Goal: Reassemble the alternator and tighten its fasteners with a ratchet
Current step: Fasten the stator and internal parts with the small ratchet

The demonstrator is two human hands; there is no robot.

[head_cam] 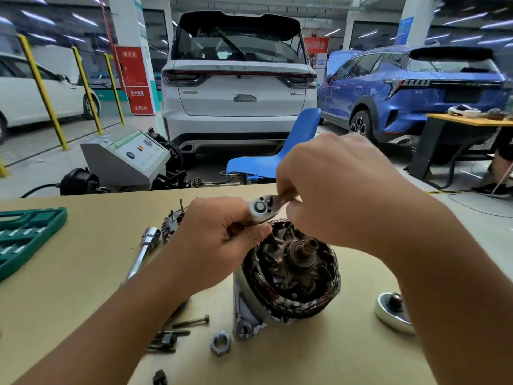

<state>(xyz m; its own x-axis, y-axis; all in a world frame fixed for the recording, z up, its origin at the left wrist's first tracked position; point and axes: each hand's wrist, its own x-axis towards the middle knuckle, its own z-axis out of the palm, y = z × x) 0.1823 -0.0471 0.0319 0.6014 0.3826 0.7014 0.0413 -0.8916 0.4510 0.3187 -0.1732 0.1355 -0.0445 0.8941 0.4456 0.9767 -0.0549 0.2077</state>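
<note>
1. Head view: the alternator [288, 276] sits on the table [83, 287], at 6 o'clock under both hands, shaft pointing up.
2. The left hand [222, 234] pinches the ratchet [262, 208] head. It is nearer.
3. The right hand [333, 190] wraps and hides the handle.
4. 1 socket, if any, is hidden.

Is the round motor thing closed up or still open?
Open. The alternator has no cover on top; its copper windings and rotor shaft show.

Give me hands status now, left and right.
Left hand: fingers pinch the ratchet head from below.
Right hand: curled round the ratchet's handle, above the alternator.
</note>
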